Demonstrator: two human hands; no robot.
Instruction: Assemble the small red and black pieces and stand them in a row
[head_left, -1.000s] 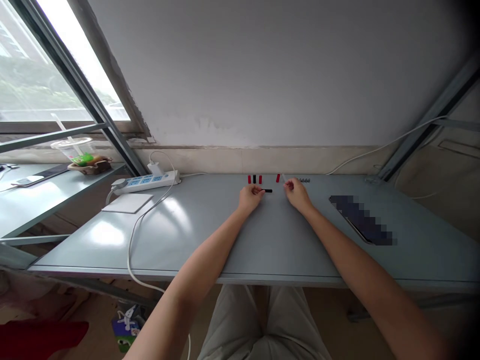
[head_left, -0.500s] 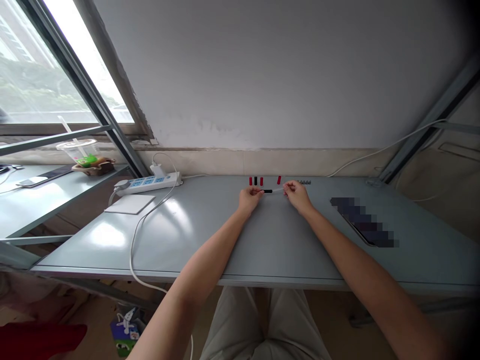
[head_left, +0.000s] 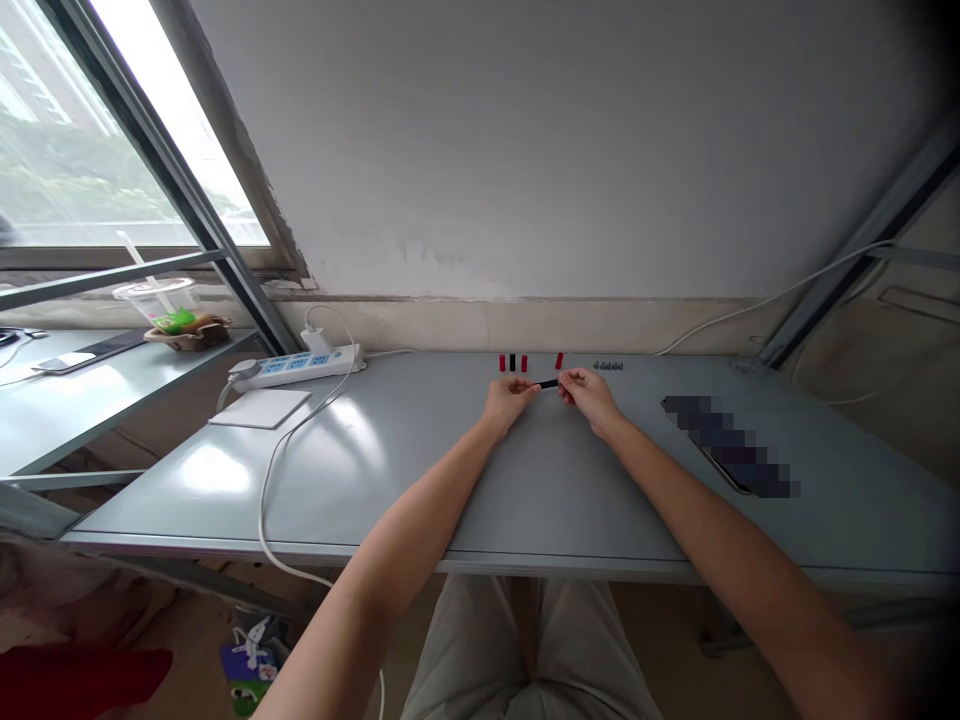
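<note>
Between my hands, a short black tube [head_left: 549,384] lies level just above the grey metal table [head_left: 420,480]. My left hand [head_left: 510,398] pinches its left end, and the fingertips of my right hand [head_left: 589,395] close on its right end. A thin pale rod seen earlier cannot be made out now. Beyond my hands, a small red tube [head_left: 502,363], a black tube [head_left: 512,362] and another red tube [head_left: 523,363] stand in a row. A further red tube [head_left: 559,360] stands apart, and several small metal pieces [head_left: 608,366] lie to its right.
A blue-and-white power strip [head_left: 296,367] with a charger and a white cable lies at the table's back left, near a white pad [head_left: 260,408]. A pixelated phone [head_left: 724,445] lies to the right. A plastic cup [head_left: 154,305] stands on a side shelf.
My hands have come closer together and moved slightly right, carrying the black tube with them. The pale rod, visible between them earlier, no longer shows separately.
</note>
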